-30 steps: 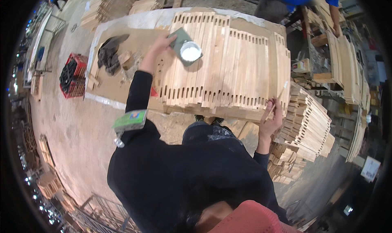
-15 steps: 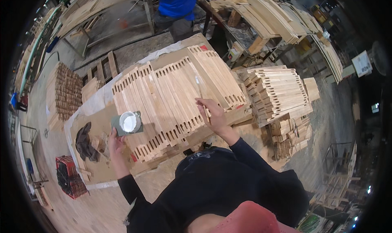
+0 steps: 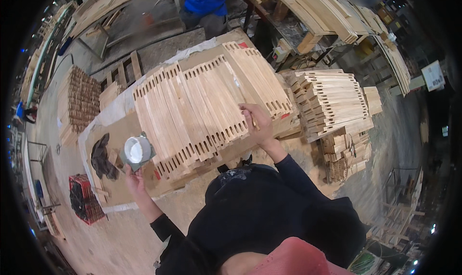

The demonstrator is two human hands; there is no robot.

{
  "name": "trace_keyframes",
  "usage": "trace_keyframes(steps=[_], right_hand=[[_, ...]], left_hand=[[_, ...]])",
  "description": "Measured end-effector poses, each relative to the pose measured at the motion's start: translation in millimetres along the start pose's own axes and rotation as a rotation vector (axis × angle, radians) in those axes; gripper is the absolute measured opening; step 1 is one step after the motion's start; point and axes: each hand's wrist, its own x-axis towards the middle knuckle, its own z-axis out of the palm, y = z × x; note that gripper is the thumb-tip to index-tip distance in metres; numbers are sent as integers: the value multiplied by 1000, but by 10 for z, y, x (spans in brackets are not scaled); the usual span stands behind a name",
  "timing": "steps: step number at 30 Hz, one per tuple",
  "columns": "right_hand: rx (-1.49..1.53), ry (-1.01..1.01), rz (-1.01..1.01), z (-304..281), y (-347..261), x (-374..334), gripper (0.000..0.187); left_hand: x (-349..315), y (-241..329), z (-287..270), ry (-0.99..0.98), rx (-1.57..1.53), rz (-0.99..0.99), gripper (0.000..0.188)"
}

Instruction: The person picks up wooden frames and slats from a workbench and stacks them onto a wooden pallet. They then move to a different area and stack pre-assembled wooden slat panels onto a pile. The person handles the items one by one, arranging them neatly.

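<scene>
My left hand (image 3: 134, 178) grips the near edge of a small grey-green plate (image 3: 147, 158). On it rests a round tub (image 3: 138, 149) with white stuff inside, held left of the laid-out wood. My right hand (image 3: 259, 124) is closed round a slim stick with a wooden handle (image 3: 256, 124); it looks like a thin brush, its far end pale over the slats. Beneath it, wooden slats (image 3: 192, 109) lie side by side in rows, with slots cut along their ends. My fingers hide part of the stick.
Slotted slats are stacked (image 3: 332, 99) to the right, and another stack (image 3: 79, 101) stands at the far left. A dark cloth (image 3: 102, 159) lies on the table board's left part. A red crate (image 3: 85, 200) is on the floor. A person in blue (image 3: 204, 0) stands beyond the table.
My left hand has carried the plate and tub leftward, off the slats' edge, and the tub looks more tilted. My right hand has shifted slightly right and away from me with the stick.
</scene>
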Motion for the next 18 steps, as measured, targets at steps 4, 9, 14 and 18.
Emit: trace_keyframes(steps=[4, 9, 14, 18], right_hand=[[-6, -3, -8, 13, 107, -12, 16], [-46, -160, 7, 162, 139, -29, 19], [-23, -126, 30, 171, 74, -70, 24], [36, -207, -4, 266, 40, -136, 30]], left_hand=[[-207, 273, -469, 114, -94, 156, 44], [-565, 504, -1266, 181, -274, 302, 42], [-617, 473, -1459, 390, -453, 444, 43], [-795, 261, -1664, 713, -400, 447, 40]])
